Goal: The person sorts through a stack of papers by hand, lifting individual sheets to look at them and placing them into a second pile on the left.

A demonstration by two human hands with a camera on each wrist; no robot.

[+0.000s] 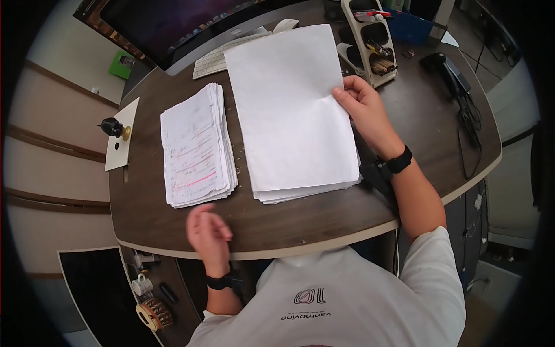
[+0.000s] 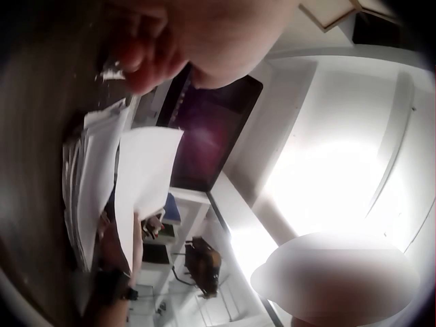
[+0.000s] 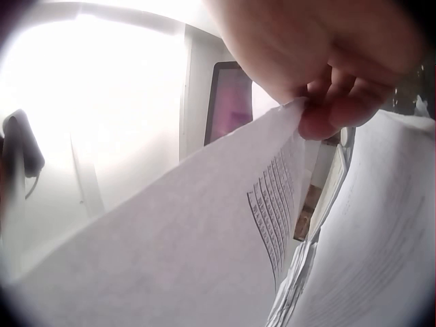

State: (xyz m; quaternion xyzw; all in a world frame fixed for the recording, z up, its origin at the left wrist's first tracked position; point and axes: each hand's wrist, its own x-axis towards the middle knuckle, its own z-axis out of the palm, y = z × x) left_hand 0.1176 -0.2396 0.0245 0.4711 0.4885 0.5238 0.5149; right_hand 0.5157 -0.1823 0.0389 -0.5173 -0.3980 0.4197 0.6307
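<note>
My right hand (image 1: 364, 107) pinches a white sheet of paper (image 1: 289, 115) by its right edge, thumb on its upper face. In the right wrist view the sheet's underside (image 3: 184, 211) carries a printed table. Beneath it lies a stack of papers (image 1: 289, 196), mostly hidden by the sheet. To the left, a second paper stack (image 1: 193, 144) bears handwriting and red marks. My left hand (image 1: 208, 234) is just below that stack at the desk's front edge, fingers loosely bent and holding nothing.
Behind the papers are a keyboard (image 1: 217, 61), a mouse (image 1: 285, 25) and a monitor (image 1: 167, 29). A pen organizer (image 1: 370, 43) stands at the back right. Farther right lies a black handheld device (image 1: 448, 72) with a cable. A dark knobbed object (image 1: 113, 127) sits at the left edge.
</note>
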